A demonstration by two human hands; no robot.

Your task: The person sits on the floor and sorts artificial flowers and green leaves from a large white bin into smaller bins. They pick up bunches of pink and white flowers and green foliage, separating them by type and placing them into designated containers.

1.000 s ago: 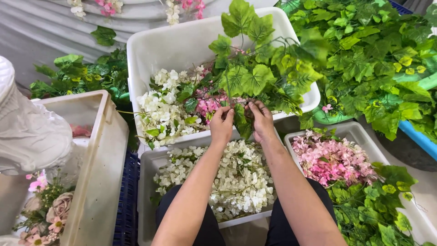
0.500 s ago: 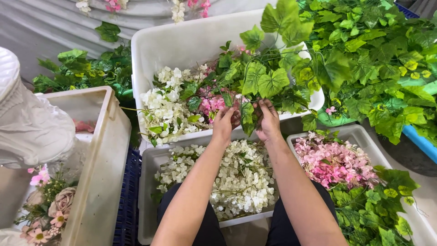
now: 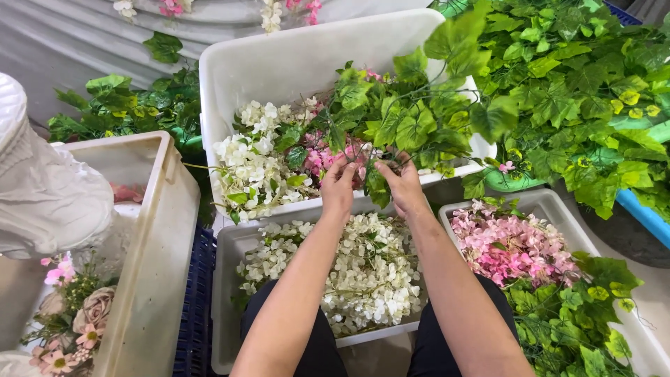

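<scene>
- Up front, both bare hands are meeting over the near rim of the large white tub (image 3: pixel 279 63), which is lying beyond the person's knees.
- Left hand (image 3: pixel 340 187) is curling its fingers together, its grip pinching a stem of the leafy green vine (image 3: pixel 412 119) just beside a cluster of pink blossoms (image 3: pixel 328 159).
- Right hand (image 3: pixel 403 183) is pinching the same vine a little to the right, its grip pressed together on the stem, with a dark leaf hanging between the two hands.
- That vine is spreading up and to the right out of the tub, its broad green leaves lying across the tub's far right corner.
- White blossoms (image 3: pixel 255 150) are filling the left half of the same tub.
- Under the forearms, a shallower white tray (image 3: pixel 227 279) is holding loose white petals (image 3: pixel 370 279).
- To the right of it, another white tray (image 3: pixel 551 206) is carrying pink flowers (image 3: pixel 513 244) and more green leaves at its near end.
- At far left, a cream crate (image 3: pixel 157 237) is standing beside a white ribbed sculpture (image 3: pixel 42 188), with pink and beige flowers (image 3: pixel 73 314) below it.
- A big heap of green foliage (image 3: pixel 586 84) is filling the upper right.
</scene>
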